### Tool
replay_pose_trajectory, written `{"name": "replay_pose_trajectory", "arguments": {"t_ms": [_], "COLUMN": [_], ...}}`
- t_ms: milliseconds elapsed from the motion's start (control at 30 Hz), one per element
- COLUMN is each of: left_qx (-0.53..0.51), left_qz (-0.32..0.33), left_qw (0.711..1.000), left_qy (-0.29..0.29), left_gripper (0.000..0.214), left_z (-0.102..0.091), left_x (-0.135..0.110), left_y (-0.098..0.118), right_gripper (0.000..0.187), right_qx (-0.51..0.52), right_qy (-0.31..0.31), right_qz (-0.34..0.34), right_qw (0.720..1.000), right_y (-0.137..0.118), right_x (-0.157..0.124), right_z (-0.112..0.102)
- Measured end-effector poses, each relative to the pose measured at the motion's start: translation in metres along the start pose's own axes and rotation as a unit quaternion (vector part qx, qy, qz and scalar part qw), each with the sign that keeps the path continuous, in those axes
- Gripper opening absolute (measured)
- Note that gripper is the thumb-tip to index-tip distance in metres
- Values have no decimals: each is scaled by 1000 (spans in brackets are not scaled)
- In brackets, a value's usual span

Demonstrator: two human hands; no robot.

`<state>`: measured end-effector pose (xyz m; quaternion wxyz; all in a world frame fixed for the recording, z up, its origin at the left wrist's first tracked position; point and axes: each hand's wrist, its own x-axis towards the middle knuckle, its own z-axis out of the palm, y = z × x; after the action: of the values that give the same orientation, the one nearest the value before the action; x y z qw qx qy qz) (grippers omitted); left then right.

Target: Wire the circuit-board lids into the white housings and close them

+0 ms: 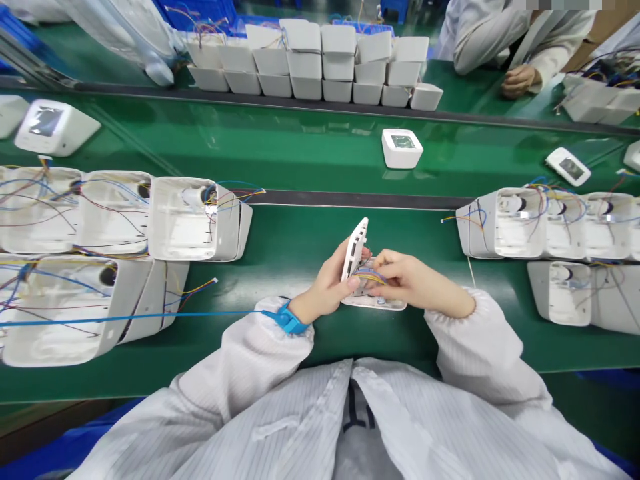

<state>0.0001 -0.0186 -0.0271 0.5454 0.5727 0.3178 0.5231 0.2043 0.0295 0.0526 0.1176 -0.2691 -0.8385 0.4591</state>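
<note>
Holding wht cover w/ L hand, fingers clamped; R hand fingers part-curled at wires, grip unclear

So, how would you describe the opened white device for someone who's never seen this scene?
Find the green worktop between the rows of white housings. Near the centre, the left hand holds a small white device with one panel tilted up, the right hand at its coloured wires. Unlike the bigger housings at either side, it is in the hands.
</note>
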Motion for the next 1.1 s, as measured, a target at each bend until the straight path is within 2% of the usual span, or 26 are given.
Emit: {"name": "replay_pose_trajectory", "arguments": {"t_ms": [133, 267, 400, 567, 700, 800, 867, 1000, 1100], "left_qx": [16, 18, 5, 19, 102, 186, 254, 372, 423], "left_qz": [2, 2, 12, 51, 68, 98, 110, 90, 77], "left_qw": [1000, 1000, 1000, 998, 991, 975, 957, 911, 886], "left_qy": [-8, -7, -10, -34, -48, -65, -90, -152, -174], "left_gripper": [74, 73, 75, 81, 84, 89, 92, 94, 93], "left_z": [-1, -1, 1, 5, 3, 0, -1, -2, -1], "left_x": [0, 0, 0, 1, 1, 3, 7, 14, 16], "left_y": [0, -1, 0, 6, 6, 7, 10, 17, 20], "right_gripper": [18, 18, 19, 16, 14, 16, 14, 13, 22], "right_qx": [70, 52, -90, -316, -399, -427, -407, -285, -165], "right_qy": [-10, -14, 13, 91, 118, 139, 156, 192, 126], "right_qz": [-3, -22, -54, -56, -13, 13, 32, 78, 88], "right_qw": [998, 998, 994, 943, 909, 893, 899, 936, 974], "right_y": [4, 7, 15, 23, 18, 15, 15, 24, 35], "right_x": [1, 3, 7, 11, 11, 11, 11, 13, 9], "right_z": [-7, -4, 7, 15, 19, 24, 26, 19, 1]}}
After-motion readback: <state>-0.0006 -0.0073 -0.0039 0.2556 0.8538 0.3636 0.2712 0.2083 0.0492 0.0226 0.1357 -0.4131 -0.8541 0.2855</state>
